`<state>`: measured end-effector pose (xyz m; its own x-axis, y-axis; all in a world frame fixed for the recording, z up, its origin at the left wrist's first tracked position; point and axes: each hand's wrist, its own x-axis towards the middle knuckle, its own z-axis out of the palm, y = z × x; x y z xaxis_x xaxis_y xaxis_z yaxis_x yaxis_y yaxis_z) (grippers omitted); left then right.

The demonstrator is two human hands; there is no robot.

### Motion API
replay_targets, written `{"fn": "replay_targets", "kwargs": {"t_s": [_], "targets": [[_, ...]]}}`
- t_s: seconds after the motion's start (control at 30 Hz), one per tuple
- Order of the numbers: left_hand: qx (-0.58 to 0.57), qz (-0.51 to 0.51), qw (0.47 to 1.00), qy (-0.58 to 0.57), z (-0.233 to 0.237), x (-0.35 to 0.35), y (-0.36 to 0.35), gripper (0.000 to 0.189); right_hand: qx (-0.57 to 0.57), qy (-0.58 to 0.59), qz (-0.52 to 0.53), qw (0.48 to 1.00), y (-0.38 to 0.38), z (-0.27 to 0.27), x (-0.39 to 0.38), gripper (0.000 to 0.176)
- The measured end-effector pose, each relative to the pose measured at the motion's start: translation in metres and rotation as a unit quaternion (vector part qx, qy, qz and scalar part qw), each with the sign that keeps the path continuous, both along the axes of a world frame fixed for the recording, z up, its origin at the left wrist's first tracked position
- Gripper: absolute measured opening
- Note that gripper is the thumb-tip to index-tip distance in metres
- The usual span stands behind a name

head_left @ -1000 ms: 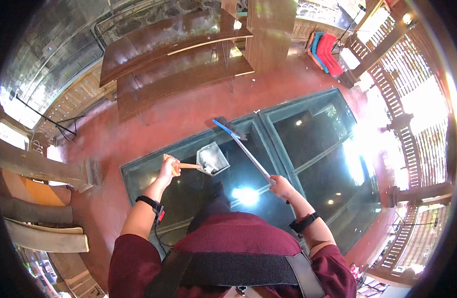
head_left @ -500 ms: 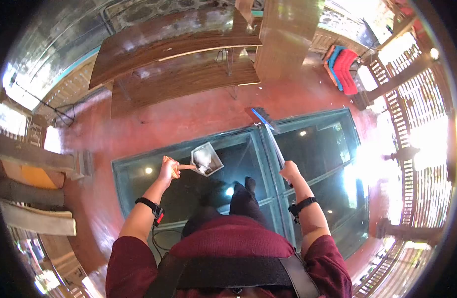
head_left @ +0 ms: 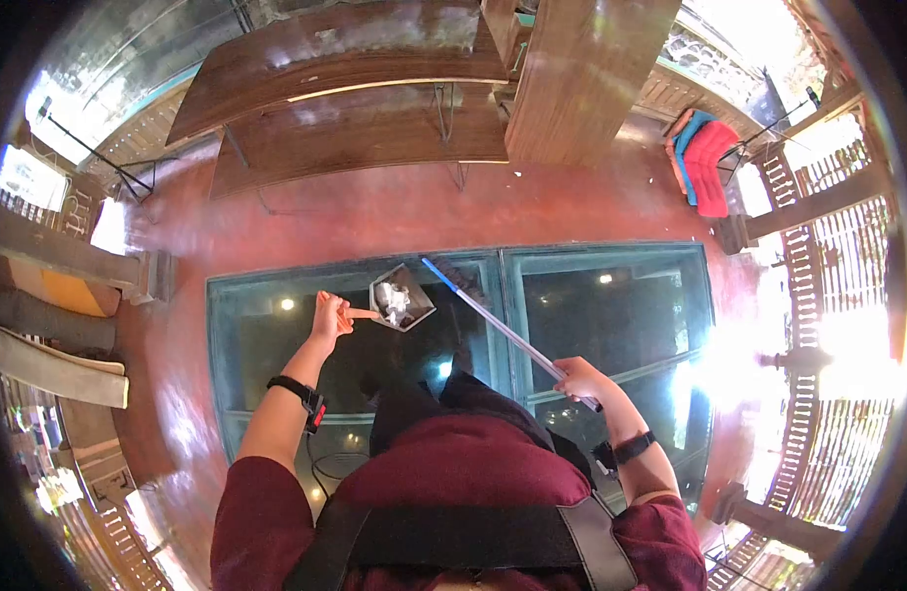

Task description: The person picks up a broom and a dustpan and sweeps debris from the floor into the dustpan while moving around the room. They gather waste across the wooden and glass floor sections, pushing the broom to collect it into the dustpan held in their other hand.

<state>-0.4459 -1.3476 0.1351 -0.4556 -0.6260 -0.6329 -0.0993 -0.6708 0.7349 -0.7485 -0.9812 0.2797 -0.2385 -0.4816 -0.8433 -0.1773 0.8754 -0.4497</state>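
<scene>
My left hand [head_left: 330, 317] is closed round the short handle of a dustpan [head_left: 420, 304]. White crumpled scraps [head_left: 394, 298] lie inside the pan, which is over the dark glass floor panel [head_left: 621, 295]. In my right hand [head_left: 579, 379] is the upper end of a broom's long pale stick, fingers wrapped round it. From there the broom [head_left: 512, 337] slants forward and left to its blue head with dark bristles, just right of the dustpan's far corner.
Wooden tables [head_left: 365, 138] stand ahead across the red floor [head_left: 374, 222]. A tall wooden panel [head_left: 581, 89] rises beside them. Red and blue cushions [head_left: 705, 163] are at the far right. Wooden railings [head_left: 808, 286] line the right side, and a bench-like seat [head_left: 64, 364] is at the left.
The broom head has swung left, from the far edge of the glass to beside the dustpan. My right hand has moved slightly down; the left still grips the pan.
</scene>
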Motion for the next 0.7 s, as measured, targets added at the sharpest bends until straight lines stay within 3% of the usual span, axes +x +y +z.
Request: {"fn": "replay_targets", "kwargs": {"t_s": [0.13,0.3,0.43,0.53,0.7], "targets": [[-0.028,0.018,0.999,-0.025,0.007,-0.021,0.005,0.012,0.003,-0.022,-0.066,0.998,0.014,0.034,-0.011,0.054],[-0.05,0.056,0.996,-0.043,0.009,-0.039,0.01,0.014,-0.006,0.036,0.006,0.999,0.006,0.053,-0.033,0.048],[-0.042,0.068,0.995,-0.061,0.008,-0.038,0.01,0.015,-0.001,0.16,0.111,0.981,-0.024,0.023,-0.034,0.036],[-0.041,0.066,0.995,-0.071,0.011,-0.042,0.013,0.017,-0.038,0.242,0.231,0.942,-0.031,-0.056,-0.04,0.031],[-0.072,0.059,0.993,-0.074,0.007,-0.048,0.011,0.018,-0.013,0.216,0.295,0.931,-0.057,-0.047,-0.012,0.023]]}}
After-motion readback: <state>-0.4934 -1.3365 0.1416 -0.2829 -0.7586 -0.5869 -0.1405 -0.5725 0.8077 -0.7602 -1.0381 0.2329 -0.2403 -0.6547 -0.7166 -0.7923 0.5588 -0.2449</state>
